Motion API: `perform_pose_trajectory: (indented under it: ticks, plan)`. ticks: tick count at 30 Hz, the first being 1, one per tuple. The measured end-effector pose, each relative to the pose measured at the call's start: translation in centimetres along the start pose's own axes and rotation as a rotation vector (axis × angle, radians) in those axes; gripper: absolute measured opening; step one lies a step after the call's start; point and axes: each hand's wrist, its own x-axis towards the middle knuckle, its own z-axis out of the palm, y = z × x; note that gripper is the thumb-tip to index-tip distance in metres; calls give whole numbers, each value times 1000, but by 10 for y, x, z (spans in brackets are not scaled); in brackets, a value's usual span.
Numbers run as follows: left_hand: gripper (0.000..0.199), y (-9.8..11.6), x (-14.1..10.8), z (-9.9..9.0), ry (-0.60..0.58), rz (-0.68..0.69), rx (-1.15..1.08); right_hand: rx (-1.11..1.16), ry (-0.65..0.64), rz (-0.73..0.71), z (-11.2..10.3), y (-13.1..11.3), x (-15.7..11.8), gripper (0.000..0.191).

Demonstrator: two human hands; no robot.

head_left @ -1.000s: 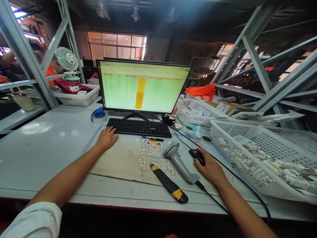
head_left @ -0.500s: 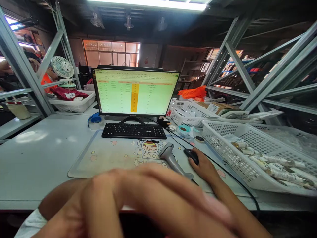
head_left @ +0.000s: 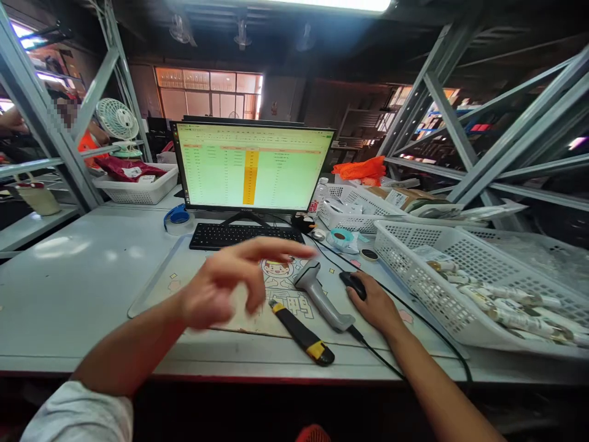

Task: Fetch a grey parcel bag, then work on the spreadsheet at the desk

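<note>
My left hand [head_left: 225,282], somewhat blurred, hangs over the desk mat [head_left: 161,294] in front of the keyboard [head_left: 207,236]. Its index finger stretches to the right, the others are partly bent, and nothing is in it. On the right side of the mat, my right hand [head_left: 375,304] rests over a black mouse [head_left: 353,285]. A grey barcode scanner [head_left: 322,299] lies between the hands. Nearer the front edge is a black and yellow utility knife [head_left: 299,331]. Behind the keyboard, the monitor [head_left: 285,172] shows a spreadsheet.
A white basket [head_left: 414,279] of small wrapped rolls stands at the right, with its neighbour holding clear plastic. Tape rolls [head_left: 341,238] lie near the monitor, and a blue tape dispenser [head_left: 177,220] is left of it. Metal shelf posts [head_left: 448,116] frame both sides.
My left hand has moved from close to the camera out over the mat, uncovering the utility knife and the scanner's handle. My right hand has stayed at the mouse.
</note>
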Motion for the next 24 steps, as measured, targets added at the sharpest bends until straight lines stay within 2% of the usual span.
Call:
perform_pose_trajectory:
  ticks: [2, 5, 7, 9, 11, 13, 16, 24]
  plan:
    - [48, -54, 9, -9, 53, -81, 171, -14, 0, -6, 1, 0, 0, 50]
    - [30, -145, -14, -29, 64, -392, 585, -36, -12, -12, 1, 0, 0, 49]
    - [41, -193, -46, -41, 33, -555, 800, -55, -21, -1, 0, -2, -1, 48]
    - [55, -222, -77, -49, 1, -641, 934, -73, -38, 17, -1, -3, -1, 48]
    - [60, -235, -98, -50, -49, -686, 998, -82, -56, 31, -3, -4, -1, 48]
    - [63, -238, -107, -48, -92, -707, 1032, -82, -63, 43, -4, -4, -1, 49]
    - [65, -239, -106, -45, -114, -723, 1076, -81, -51, 54, -5, -5, -1, 47]
    - [67, -247, -109, -46, -85, -740, 1124, -104, -38, 52, -3, -3, 0, 44]
